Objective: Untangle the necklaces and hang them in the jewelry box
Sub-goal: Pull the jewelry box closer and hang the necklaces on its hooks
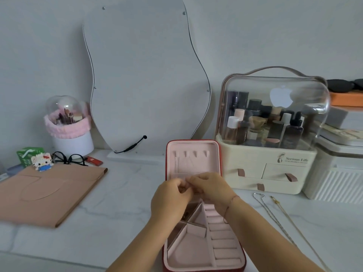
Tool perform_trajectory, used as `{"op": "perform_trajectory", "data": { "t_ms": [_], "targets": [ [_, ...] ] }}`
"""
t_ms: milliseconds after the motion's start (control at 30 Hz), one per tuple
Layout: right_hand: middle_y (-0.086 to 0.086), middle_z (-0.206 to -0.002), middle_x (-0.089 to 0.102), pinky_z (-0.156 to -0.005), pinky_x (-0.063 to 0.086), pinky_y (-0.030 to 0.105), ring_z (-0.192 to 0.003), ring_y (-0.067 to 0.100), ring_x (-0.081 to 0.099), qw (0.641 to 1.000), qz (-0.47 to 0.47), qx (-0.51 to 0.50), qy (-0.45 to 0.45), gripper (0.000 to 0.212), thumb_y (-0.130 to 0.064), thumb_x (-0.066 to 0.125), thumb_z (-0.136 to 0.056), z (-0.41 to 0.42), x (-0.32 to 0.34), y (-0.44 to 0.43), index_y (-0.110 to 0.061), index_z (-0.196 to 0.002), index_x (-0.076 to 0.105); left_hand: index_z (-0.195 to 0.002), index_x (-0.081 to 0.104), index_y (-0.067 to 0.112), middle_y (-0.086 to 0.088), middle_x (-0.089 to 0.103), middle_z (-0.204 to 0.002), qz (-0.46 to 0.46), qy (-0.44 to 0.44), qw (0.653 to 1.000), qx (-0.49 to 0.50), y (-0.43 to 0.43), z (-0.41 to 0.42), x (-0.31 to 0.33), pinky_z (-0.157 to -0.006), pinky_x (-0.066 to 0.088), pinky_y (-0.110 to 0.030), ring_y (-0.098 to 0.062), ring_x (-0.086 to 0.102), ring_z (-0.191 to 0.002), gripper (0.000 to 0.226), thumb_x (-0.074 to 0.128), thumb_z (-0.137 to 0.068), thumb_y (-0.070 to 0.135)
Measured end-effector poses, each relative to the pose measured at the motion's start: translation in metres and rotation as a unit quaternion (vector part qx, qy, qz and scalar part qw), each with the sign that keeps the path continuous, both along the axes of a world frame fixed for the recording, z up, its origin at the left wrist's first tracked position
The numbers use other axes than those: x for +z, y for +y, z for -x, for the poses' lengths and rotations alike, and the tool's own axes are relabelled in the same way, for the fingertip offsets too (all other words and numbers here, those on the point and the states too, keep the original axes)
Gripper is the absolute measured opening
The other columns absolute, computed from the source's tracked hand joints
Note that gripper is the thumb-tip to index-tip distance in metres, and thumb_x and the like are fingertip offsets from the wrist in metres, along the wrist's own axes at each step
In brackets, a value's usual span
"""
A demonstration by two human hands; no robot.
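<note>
Head view: left hand point(172, 195) and right hand point(210, 188) meet fingertip to fingertip over the open red jewelry box with pale pink velvet lining point(212, 165). All fingers are curled into a pinch. Whatever lies between them is too fine to see, so it cannot be told whether either hand actually holds a chain. Just above the grip, faint thin lines, probably a fine necklace chain point(189, 161), drop from the row of small hooks point(190, 153) in the upright lid toward the fingertips. Well to the right of the grip, a silver chain necklace point(273, 217) and a gold chain necklace point(294, 225) lie stretched out, side by side and apart, on the white marble-patterned tabletop point(127, 193). Neither is hung yet. Risks, as judged: a sideways tug from the pinch could lift the chain off its hook or tighten a knot; a loosened pinch would drop it into the angled compartments point(196, 216) directly below the grip, where it could re-tangle.
</note>
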State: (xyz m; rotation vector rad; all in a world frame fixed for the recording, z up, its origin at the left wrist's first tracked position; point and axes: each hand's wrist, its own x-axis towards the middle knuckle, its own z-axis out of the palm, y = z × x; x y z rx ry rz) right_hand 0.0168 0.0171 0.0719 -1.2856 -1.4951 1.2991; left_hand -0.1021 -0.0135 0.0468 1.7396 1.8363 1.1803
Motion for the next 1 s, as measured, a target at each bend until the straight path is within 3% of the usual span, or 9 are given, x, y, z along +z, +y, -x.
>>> {"op": "perform_trajectory", "data": {
  "t_ms": [67, 167, 267, 400, 500, 567, 633, 733, 1000],
  "targets": [
    [0.004, -0.062, 0.060, -0.041, 0.037, 0.014, -0.045, 0.006, 0.051, 0.999, 0.026, 0.015, 0.041, 0.018, -0.014, 0.061, -0.091, -0.004, 0.001, -0.006, 0.000, -0.084, 0.070, -0.072, 0.062, 0.025, 0.011, 0.058, -0.063, -0.015, -0.016, 0.999, -0.028, -0.004, 0.000, 0.000, -0.051, 0.038, -0.016, -0.005, 0.053, -0.058, 0.013, 0.065, -0.084, 0.028],
    [0.001, -0.058, 0.046, -0.044, 0.031, 0.017, -0.044, 0.007, 0.041, 0.999, 0.000, -0.009, 0.045, 0.015, -0.011, 0.061, -0.090, -0.016, 0.004, -0.017, -0.006, -0.078, 0.067, -0.077, 0.059, 0.024, 0.011, 0.056, -0.080, -0.094, -0.036, 0.995, -0.023, -0.006, 0.001, 0.001, -0.060, 0.043, -0.018, -0.005, 0.053, -0.067, 0.009, 0.064, -0.082, 0.018],
    [0.004, -0.064, 0.048, -0.050, 0.039, 0.021, -0.051, 0.009, 0.045, 0.999, -0.024, -0.032, 0.026, 0.018, -0.014, 0.063, -0.088, -0.028, 0.006, -0.031, 0.000, -0.078, 0.065, -0.100, 0.058, 0.023, 0.017, 0.057, -0.102, -0.139, 0.027, 0.990, 0.018, 0.001, 0.002, 0.002, -0.063, 0.038, -0.016, -0.004, 0.054, -0.080, 0.010, 0.055, -0.090, 0.023],
    [0.006, -0.074, 0.059, -0.067, 0.042, 0.019, -0.070, 0.011, 0.051, 0.995, -0.077, -0.011, -0.060, 0.023, -0.023, 0.065, -0.088, -0.041, 0.015, -0.049, -0.002, -0.080, 0.068, -0.111, 0.058, 0.019, 0.008, 0.059, -0.113, -0.118, 0.086, 0.988, 0.043, 0.013, 0.000, -0.004, -0.069, 0.043, -0.028, -0.016, 0.058, -0.091, 0.023, 0.040, -0.098, 0.025],
    [0.008, -0.082, 0.070, -0.068, 0.043, 0.019, -0.071, 0.010, 0.055, 0.987, -0.102, 0.005, -0.127, 0.018, -0.026, 0.064, -0.088, -0.049, 0.026, -0.053, -0.016, -0.076, 0.072, -0.105, 0.056, 0.020, 0.006, 0.055, -0.109, -0.075, 0.135, 0.987, 0.047, 0.014, -0.001, -0.005, -0.062, 0.038, -0.027, -0.015, 0.055, -0.080, 0.028, 0.030, -0.101, 0.029],
    [-0.002, -0.068, 0.067, -0.060, 0.041, 0.015, -0.062, 0.006, 0.053, 0.982, -0.107, 0.016, -0.157, 0.019, -0.022, 0.061, -0.091, -0.052, 0.033, -0.051, -0.019, -0.074, 0.072, -0.101, 0.055, 0.019, 0.004, 0.048, -0.109, -0.038, 0.193, 0.979, 0.047, 0.015, -0.002, -0.004, -0.059, 0.032, -0.025, -0.015, 0.049, -0.074, 0.033, 0.025, -0.102, 0.031],
    [-0.005, -0.059, 0.062, -0.053, 0.041, 0.015, -0.054, 0.007, 0.052, 0.987, -0.098, 0.034, -0.124, 0.023, -0.014, 0.056, -0.094, -0.052, 0.041, -0.048, -0.014, -0.075, 0.071, -0.100, 0.057, 0.017, 0.003, 0.044, -0.110, -0.018, 0.224, 0.973, 0.051, 0.016, -0.003, -0.004, -0.059, 0.031, -0.025, -0.015, 0.048, -0.073, 0.037, 0.023, -0.102, 0.032],
    [0.002, -0.065, 0.068, -0.054, 0.045, 0.016, -0.054, 0.008, 0.058, 0.992, -0.107, 0.036, -0.048, 0.021, -0.008, 0.053, -0.095, -0.044, 0.052, -0.039, -0.004, -0.084, 0.070, -0.101, 0.059, 0.016, 0.003, 0.043, -0.111, -0.028, 0.225, 0.973, 0.049, 0.016, -0.003, -0.005, -0.060, 0.031, -0.026, -0.016, 0.053, -0.078, 0.039, 0.024, -0.102, 0.033],
    [0.003, -0.073, 0.071, -0.059, 0.048, 0.015, -0.061, 0.009, 0.064, 0.984, -0.176, -0.003, 0.014, 0.022, -0.010, 0.051, -0.096, -0.022, 0.076, -0.004, -0.009, -0.082, 0.068, -0.089, 0.051, 0.014, 0.005, 0.044, -0.106, -0.094, 0.158, 0.982, 0.031, 0.010, -0.001, -0.007, -0.064, 0.046, -0.034, -0.019, 0.055, -0.078, 0.037, 0.027, -0.098, 0.041]
  ]
}}
